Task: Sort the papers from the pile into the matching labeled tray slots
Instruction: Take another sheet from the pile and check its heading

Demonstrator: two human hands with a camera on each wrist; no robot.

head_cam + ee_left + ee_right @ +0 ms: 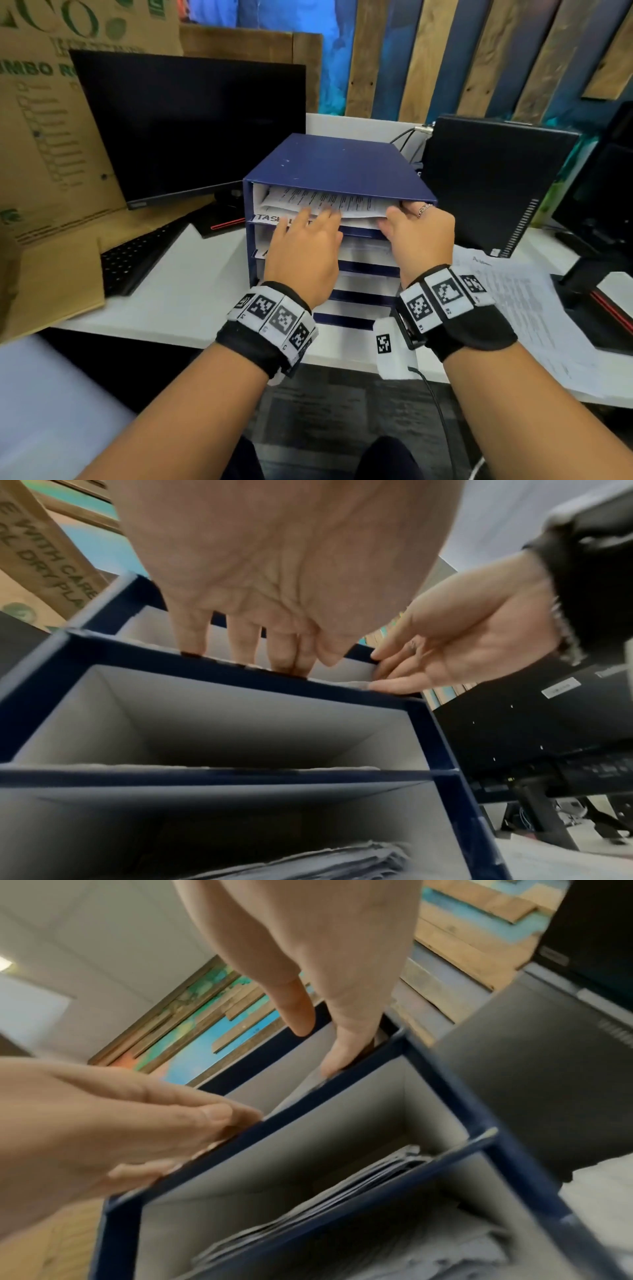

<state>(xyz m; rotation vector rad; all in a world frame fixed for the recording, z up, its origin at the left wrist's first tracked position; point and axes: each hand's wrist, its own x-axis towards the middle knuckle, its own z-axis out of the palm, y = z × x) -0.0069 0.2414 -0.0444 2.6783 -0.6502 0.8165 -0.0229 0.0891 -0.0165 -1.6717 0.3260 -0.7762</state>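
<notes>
Printed papers (329, 202) lie in the top slot of the blue tray organizer (335, 161). Left hand (305, 246) presses them with straight, spread fingers, hiding the slot label (269, 218); right hand (416, 229) reaches in, fingertips hidden, grip indeterminable.

Both forearms reach forward, marker bands on each wrist; left hand (305, 248) flat, fingers extended; right hand (419, 231) with fingers straight, ring visible.

It was an office: a dark monitor (191, 126) and keyboard (137, 255) sat on a white desk (191, 284), beside a computer tower (493, 181) and a blue paper sorter (329, 164).
</notes>
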